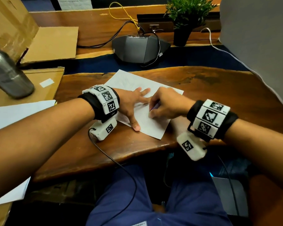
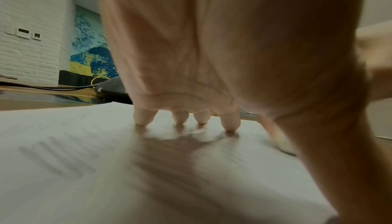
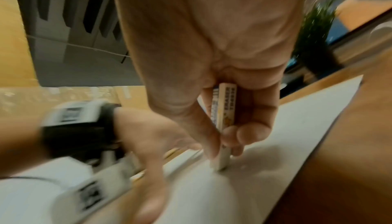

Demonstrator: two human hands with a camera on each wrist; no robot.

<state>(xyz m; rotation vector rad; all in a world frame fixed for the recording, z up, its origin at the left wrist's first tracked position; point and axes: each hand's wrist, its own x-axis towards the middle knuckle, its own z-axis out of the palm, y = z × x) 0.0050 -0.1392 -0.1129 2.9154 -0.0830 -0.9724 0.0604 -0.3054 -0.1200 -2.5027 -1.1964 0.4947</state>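
- The eraser (image 3: 225,120) is a small block in a printed sleeve. It stands on end with its bare lower tip touching the sheet of paper (image 1: 151,128).
- The right hand (image 1: 167,103) pinches it low down between the thumb and curled fingers.
- It looks light and rubbery but firm enough to press. I judge that a hold close to the tip, on the sleeve, guards against bending or snapping.
- The paper is thin, limp and easily creased. It lies on the wooden tabletop (image 1: 203,88), near the front edge.
- The left hand (image 1: 131,101) lies spread on the sheet with straight fingers, grasping nothing. Its fingertips (image 2: 230,123) press down just beside the eraser.
- Rubbing toward that pinned side would probably buckle the sheet, so strokes away from it look safer.
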